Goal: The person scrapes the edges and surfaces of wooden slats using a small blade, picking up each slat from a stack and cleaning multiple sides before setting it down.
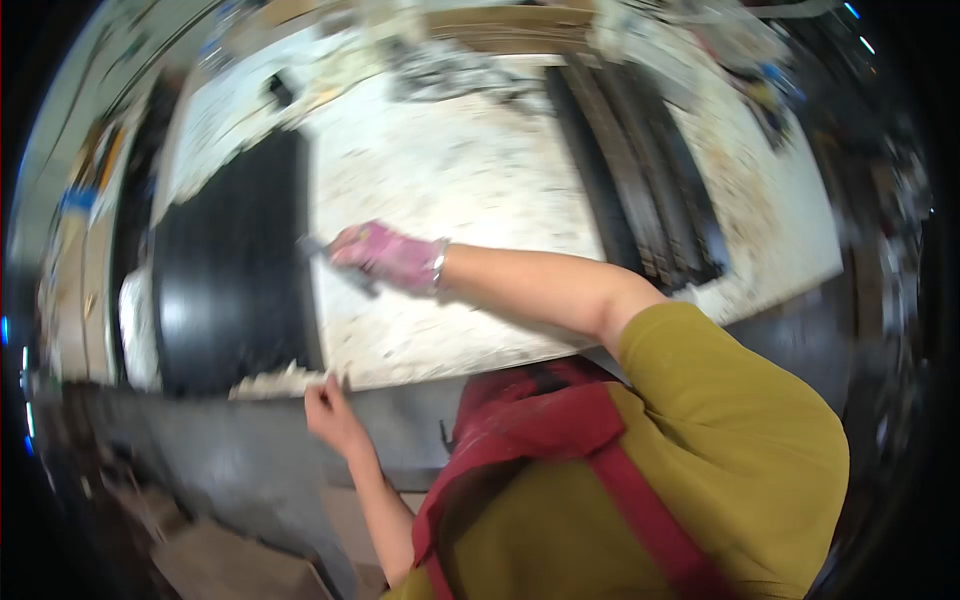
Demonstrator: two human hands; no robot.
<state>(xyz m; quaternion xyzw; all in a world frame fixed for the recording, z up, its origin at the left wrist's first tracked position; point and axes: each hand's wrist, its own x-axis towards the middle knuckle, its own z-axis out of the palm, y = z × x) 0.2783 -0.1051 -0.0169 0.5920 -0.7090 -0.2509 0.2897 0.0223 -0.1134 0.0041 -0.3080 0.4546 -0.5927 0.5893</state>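
Note:
A wide black sheet [240,260] lies on the left of the worktable, with ragged pale stuff along its upper left edge and its near edge. My right hand [390,255], in a pink fingerless glove, is closed around a small grey tool [314,246] at the sheet's right edge. Motion smears that tool, so its kind is unclear. Down at the table's front edge, by the sheet's near right corner, my bare left hand [335,415] has its fingers closed. Whatever it pinches, if anything, is too small to name.
The pale, dark-smudged worktable [450,180] carries several long dark strips [640,170] side by side on the right. A crumpled grey cloth [450,70] and brown cardboard [510,30] lie at the back. Below left stands a cardboard box [235,565].

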